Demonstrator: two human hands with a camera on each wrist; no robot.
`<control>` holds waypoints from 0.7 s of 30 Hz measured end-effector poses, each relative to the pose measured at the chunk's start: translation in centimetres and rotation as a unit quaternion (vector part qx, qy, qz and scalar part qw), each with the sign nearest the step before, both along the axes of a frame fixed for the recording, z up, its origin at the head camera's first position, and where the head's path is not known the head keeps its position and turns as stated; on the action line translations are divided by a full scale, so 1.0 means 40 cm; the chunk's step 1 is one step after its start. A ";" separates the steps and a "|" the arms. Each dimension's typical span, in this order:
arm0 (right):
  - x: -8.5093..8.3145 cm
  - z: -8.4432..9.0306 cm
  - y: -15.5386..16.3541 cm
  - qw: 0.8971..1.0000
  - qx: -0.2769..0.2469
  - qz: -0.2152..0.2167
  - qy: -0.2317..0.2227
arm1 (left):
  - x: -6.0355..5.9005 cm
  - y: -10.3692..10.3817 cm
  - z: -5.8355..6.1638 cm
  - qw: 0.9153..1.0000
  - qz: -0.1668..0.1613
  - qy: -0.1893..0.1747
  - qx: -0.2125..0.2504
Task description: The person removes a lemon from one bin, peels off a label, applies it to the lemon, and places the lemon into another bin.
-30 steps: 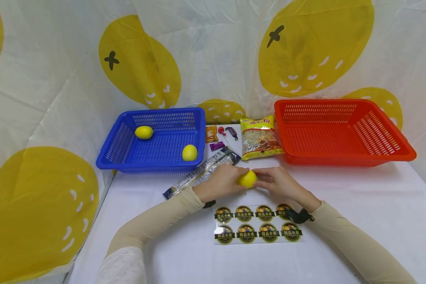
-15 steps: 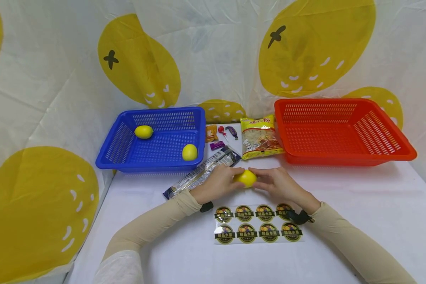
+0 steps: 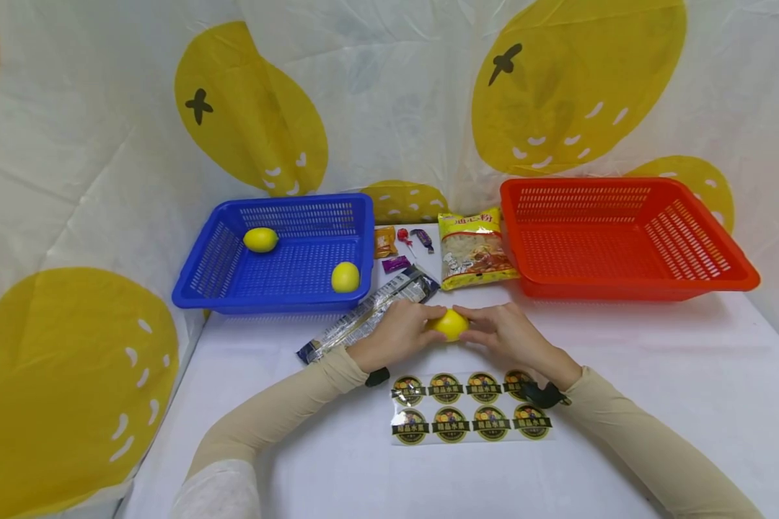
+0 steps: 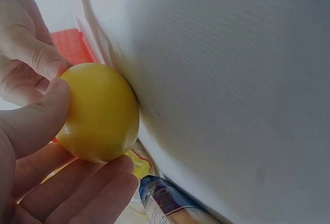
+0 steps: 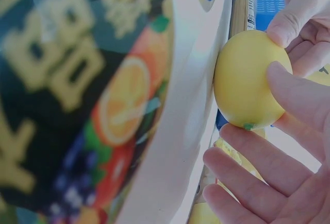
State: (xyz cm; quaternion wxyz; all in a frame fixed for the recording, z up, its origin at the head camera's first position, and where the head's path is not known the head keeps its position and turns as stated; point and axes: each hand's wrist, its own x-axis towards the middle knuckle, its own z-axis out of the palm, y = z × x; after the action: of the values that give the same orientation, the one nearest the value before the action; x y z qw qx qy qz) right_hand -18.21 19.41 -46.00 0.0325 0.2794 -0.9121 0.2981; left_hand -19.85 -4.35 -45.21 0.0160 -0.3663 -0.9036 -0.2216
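A yellow lemon sits between my two hands, above the sticker sheet in the head view. My left hand pinches one end; the left wrist view shows its thumb on the lemon and its fingers along the far side. From the other end my right hand holds it with thumb and forefinger, its other fingers spread out. A small green tip shows on the lemon in the right wrist view. The sheet bears round fruit stickers in two rows, one partly covered by the black right wrist strap.
At the back left a blue basket holds two lemons. A red basket stands at the back right. Between them lie a yellow pasta bag, several small sweets and a lollipop. A long silver packet lies behind my left hand.
Both hands have turned the lemon slightly and moved a little to the left with it. My left fingers have shifted on it, so more of its surface shows. Baskets and sheet stay put.
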 end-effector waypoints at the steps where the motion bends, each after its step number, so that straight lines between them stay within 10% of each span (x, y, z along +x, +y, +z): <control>1: -0.001 -0.001 0.000 1.000 0.000 0.000 0.000 | 0.000 0.000 0.001 1.000 0.000 0.001 -0.001; 21: 0.008 0.006 0.015 0.999 0.026 -0.022 -0.025 | 0.023 0.011 0.004 0.999 0.019 0.012 -0.026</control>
State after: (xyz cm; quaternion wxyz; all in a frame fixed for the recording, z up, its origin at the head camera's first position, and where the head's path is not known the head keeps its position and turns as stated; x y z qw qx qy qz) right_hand -17.90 20.01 -45.75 0.0085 0.2528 -0.9259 0.2807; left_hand -18.93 -3.93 -45.04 0.0212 -0.3517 -0.9157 -0.1931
